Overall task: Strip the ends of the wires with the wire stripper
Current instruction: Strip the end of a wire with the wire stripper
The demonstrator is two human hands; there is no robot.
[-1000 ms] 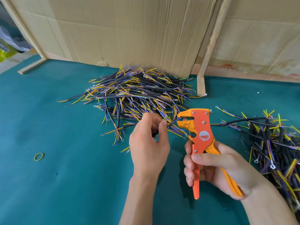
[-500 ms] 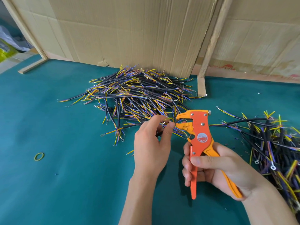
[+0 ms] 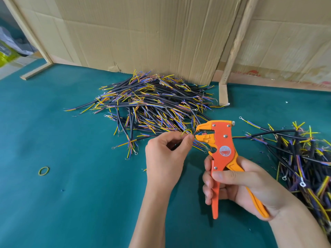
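The left hand point(image 3: 165, 158) pinches a thin coloured wire point(image 3: 188, 134) between thumb and forefinger. The right hand point(image 3: 238, 187) grips the orange wire stripper point(image 3: 219, 151), upright, its open beak pointing left at the wire, above the green table point(image 3: 71, 194) middle.

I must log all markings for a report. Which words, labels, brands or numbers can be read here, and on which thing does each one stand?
Nothing can be read here.
Round red sticker on the orange wire stripper: printed ring of text, too small to read.
Red print on the brown cardboard wall: cut off and faded, unreadable.
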